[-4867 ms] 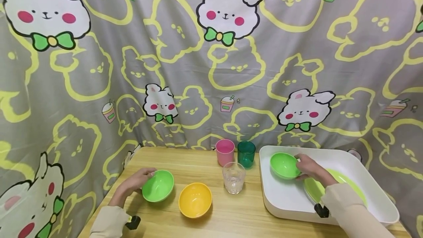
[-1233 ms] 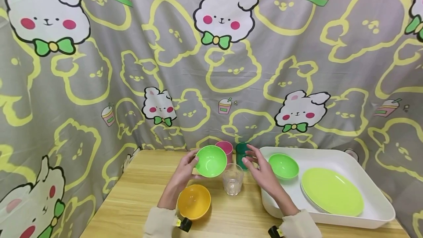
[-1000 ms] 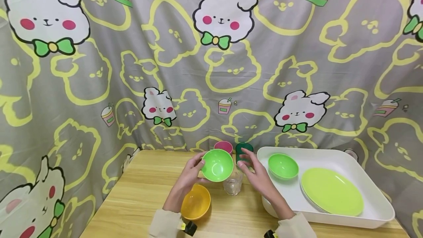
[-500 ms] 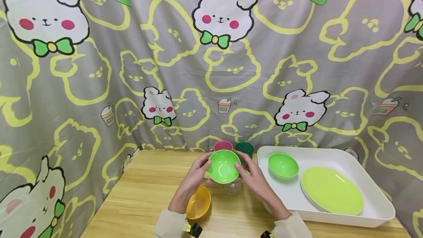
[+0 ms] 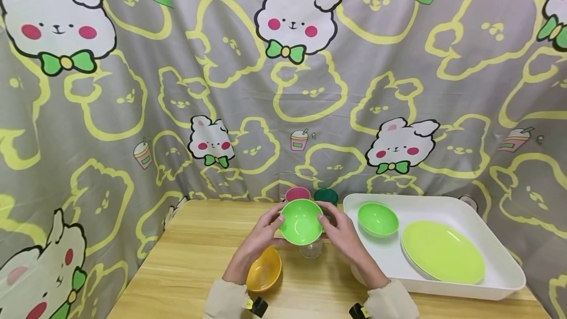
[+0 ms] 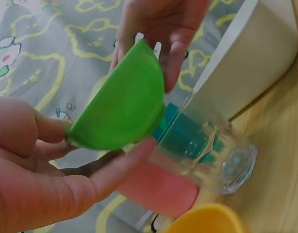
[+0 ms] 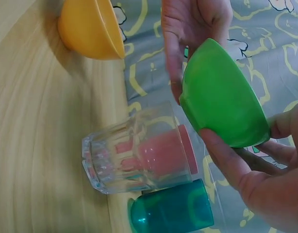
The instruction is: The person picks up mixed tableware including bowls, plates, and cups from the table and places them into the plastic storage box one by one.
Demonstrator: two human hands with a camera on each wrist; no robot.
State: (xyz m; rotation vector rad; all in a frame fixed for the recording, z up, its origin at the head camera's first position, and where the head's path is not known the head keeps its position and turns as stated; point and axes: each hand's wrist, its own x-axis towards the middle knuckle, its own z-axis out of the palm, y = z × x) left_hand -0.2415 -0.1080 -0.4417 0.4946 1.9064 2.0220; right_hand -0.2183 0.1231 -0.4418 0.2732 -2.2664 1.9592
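Note:
Between both hands a green bowl [image 5: 301, 222] is held up above the table, its inside tilted toward the head camera. My left hand [image 5: 262, 230] grips its left side, the thumb at the rim; my right hand [image 5: 342, 233] holds the right side in the same way. In the right wrist view the bowl [image 6: 124, 104] is seen from the side, fingers under it. Behind and below it stand a clear glass [image 7: 139, 150], a pink cup [image 5: 298, 194] and a teal cup [image 5: 326, 197], partly hidden in the head view. A yellow bowl [image 5: 265, 271] sits by my left forearm.
On the right of the wooden table [image 5: 186, 260] stands a white tray [image 5: 443, 204]. In it are another green bowl [image 5: 378, 220] and a stack of lime-green plates [image 5: 443, 251]. A patterned curtain [image 5: 248, 92] hangs behind the table.
The left hand lifted the green bowl from the table's left and brought it to the middle. The right hand left the bowl in the tray and took hold of the lifted bowl's right side.

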